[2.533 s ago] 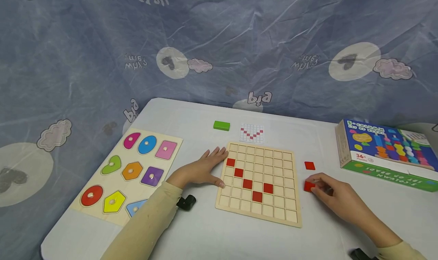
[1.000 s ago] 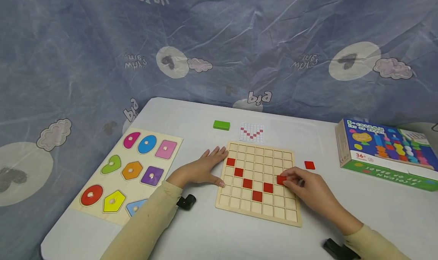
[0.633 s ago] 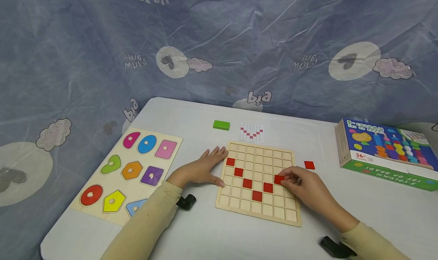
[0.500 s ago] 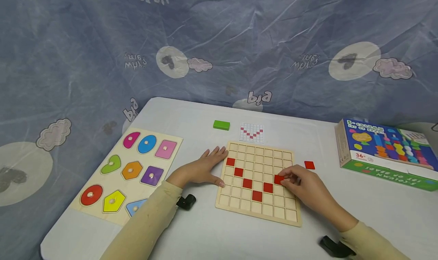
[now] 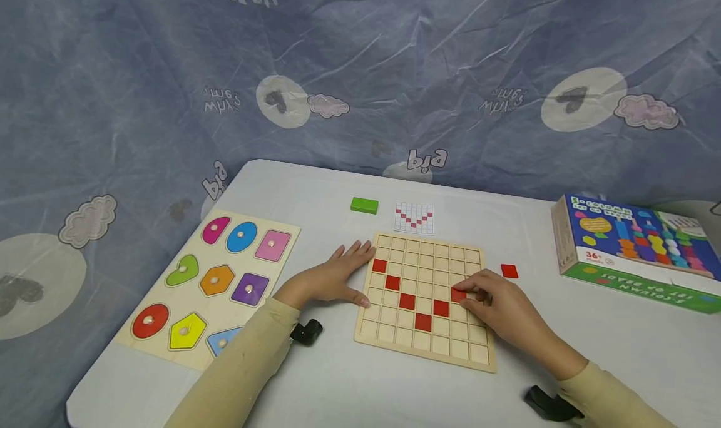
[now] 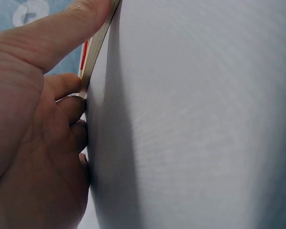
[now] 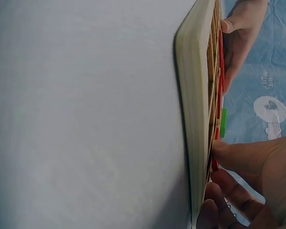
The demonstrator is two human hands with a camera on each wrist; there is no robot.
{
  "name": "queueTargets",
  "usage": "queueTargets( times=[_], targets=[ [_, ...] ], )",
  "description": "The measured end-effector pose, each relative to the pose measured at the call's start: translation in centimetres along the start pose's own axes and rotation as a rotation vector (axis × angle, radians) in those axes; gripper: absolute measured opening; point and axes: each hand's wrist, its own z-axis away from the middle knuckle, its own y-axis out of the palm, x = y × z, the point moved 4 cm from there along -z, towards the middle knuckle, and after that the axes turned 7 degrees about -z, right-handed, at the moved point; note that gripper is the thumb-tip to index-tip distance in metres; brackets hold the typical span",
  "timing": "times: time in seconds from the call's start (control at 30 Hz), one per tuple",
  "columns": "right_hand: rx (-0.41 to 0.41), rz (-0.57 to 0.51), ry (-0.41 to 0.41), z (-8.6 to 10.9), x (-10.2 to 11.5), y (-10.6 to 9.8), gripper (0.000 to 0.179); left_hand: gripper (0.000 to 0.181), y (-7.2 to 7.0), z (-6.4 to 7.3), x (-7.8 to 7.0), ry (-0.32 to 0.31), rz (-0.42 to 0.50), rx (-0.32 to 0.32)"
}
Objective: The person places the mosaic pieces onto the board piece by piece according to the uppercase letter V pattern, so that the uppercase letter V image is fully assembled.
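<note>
A wooden grid board (image 5: 417, 346) lies on the white table with several red square tiles (image 5: 423, 322) seated in its cells, roughly in a V. My right hand (image 5: 501, 303) is over the board's right side, thumb and index finger pinching a red tile (image 5: 458, 295) at a cell. In the right wrist view, the fingertips (image 7: 220, 145) meet that tile close over the grid. My left hand (image 5: 332, 279) rests with fingers spread along the board's left edge, its thumb at the rim. One more red tile (image 5: 509, 271) lies on the table, right of the board.
Behind the board lie a small pattern card (image 5: 414, 218) showing a pink V and a green block (image 5: 365, 205). A knobbed shape puzzle (image 5: 194, 278) is at left. A blue and green toy box (image 5: 636, 253) stands at right. A patterned cloth (image 5: 360, 71) hangs behind.
My right hand has carried a red tile left from the table onto the board, then shifted it slightly left and back over a cell. My left hand has stayed put.
</note>
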Motion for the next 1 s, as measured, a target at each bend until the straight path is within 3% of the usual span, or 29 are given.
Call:
queueTargets(
  times=[1.0],
  targets=[
    [0.032,-0.010,0.025,-0.03,-0.04,0.02,0.028,0.116,0.12,-0.11,0.19,0.009,0.004,0.000]
  ],
)
